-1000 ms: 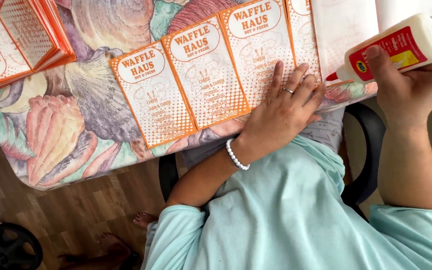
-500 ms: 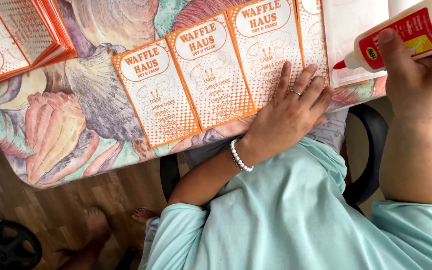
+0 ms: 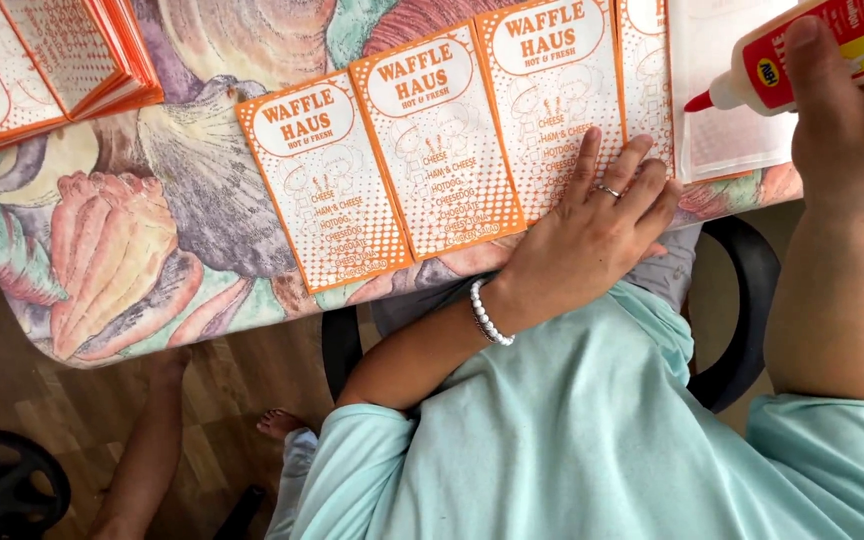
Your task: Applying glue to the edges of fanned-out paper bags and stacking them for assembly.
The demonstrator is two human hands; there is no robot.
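From the head camera, we look down at a counter covered in a shell-print cloth. Our left hand lies flat with fingers spread on a row of orange cards at frame centre. Our right hand, at the upper right, is clamped around a glue bottle, its red tip over a white sheet. More cards sit stacked at the upper left.

A white glue bottle with a red label and red nozzle lies tilted in the right hand, tip pointing left over a white sheet. Orange-and-white printed cards lie flat in an overlapping row at the table edge, the left hand pressing on them.
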